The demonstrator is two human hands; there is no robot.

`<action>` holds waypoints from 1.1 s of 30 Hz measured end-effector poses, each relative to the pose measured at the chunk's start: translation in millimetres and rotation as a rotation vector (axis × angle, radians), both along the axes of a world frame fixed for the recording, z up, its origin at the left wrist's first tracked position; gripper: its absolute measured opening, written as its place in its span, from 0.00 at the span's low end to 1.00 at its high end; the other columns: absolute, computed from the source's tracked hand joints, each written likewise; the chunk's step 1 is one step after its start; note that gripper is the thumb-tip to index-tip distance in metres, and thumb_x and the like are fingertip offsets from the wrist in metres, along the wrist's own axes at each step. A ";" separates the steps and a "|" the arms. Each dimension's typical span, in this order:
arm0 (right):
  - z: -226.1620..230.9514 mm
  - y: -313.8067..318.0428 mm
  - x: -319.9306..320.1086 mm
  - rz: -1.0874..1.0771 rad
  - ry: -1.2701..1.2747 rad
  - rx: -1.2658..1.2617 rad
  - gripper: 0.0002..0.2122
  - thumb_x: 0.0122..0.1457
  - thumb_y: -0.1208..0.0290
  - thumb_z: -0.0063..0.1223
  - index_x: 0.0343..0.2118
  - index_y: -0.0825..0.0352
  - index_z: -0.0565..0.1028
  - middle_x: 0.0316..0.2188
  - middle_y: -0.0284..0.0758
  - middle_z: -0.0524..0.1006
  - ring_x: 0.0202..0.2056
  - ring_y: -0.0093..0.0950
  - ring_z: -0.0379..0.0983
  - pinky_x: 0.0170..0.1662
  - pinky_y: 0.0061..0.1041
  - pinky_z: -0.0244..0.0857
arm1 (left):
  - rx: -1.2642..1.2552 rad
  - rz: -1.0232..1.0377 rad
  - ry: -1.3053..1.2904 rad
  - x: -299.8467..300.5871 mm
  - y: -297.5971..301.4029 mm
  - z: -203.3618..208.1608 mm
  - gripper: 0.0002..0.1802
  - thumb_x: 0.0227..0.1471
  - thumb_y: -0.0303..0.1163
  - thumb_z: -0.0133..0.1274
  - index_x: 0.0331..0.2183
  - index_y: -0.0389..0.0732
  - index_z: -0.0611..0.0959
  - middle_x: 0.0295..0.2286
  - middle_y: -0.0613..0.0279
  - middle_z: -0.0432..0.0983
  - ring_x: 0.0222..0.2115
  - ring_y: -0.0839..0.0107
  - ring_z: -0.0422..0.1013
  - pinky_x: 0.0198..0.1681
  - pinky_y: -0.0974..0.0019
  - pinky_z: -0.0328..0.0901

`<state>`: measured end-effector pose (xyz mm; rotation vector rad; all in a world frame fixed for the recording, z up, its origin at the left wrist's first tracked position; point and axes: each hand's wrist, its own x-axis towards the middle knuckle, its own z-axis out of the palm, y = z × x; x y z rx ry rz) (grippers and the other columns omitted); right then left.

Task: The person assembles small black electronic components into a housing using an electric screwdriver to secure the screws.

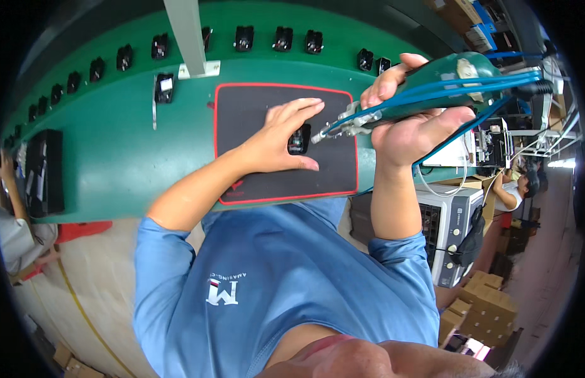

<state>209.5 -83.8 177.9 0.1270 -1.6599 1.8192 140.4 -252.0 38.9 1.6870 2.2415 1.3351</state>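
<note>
Post and cases stand beyond the hands, left spread round another case, right gripping green tool.

At 11 o'clock a pale metal post stands on the green tabletop. Toward 9 o'clock lies a black box, with a co-worker in grey beyond it; something red, perhaps cloth, though the stretched rim makes it hard to tell, shows just below. A yellow line crosses the pale floor at 8 o'clock. Between 3 and 4 o'clock sits a grey machine with knobs; brown cartons are stacked at 4. A co-worker in white appears at 3.
</note>
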 end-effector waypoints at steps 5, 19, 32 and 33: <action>12.9 10.5 10.8 0.044 0.054 0.059 0.48 0.54 0.22 0.27 0.56 0.70 0.65 0.31 0.39 0.73 0.23 0.29 0.71 0.29 0.30 0.70 | 0.284 -0.573 -0.741 -10.8 41.0 61.9 0.57 0.43 0.44 0.70 0.66 0.39 0.56 0.57 0.54 0.65 0.57 0.64 0.61 0.61 0.59 0.55; -95.8 28.0 78.2 -0.647 -0.408 0.501 0.13 0.47 0.74 0.67 0.35 0.69 0.76 0.32 0.37 0.74 0.33 0.31 0.73 0.37 0.28 0.69 | 0.240 -0.548 -0.886 19.5 122.5 122.3 0.39 0.48 0.38 0.66 0.58 0.40 0.68 0.47 0.63 0.71 0.45 0.73 0.68 0.50 0.65 0.65; -103.0 29.2 71.6 -0.704 -0.332 0.381 0.09 0.44 0.77 0.64 0.29 0.70 0.76 0.26 0.36 0.75 0.27 0.29 0.74 0.32 0.26 0.68 | 0.270 -0.532 -0.912 27.7 127.2 110.3 0.41 0.47 0.43 0.67 0.58 0.39 0.69 0.49 0.58 0.70 0.52 0.68 0.65 0.57 0.61 0.60; -104.8 29.7 70.8 -0.689 -0.315 0.359 0.09 0.44 0.77 0.64 0.29 0.71 0.76 0.26 0.36 0.75 0.27 0.29 0.74 0.32 0.26 0.68 | 0.274 -0.533 -0.903 28.3 127.1 110.7 0.41 0.47 0.44 0.67 0.58 0.40 0.69 0.49 0.59 0.70 0.51 0.68 0.65 0.57 0.61 0.60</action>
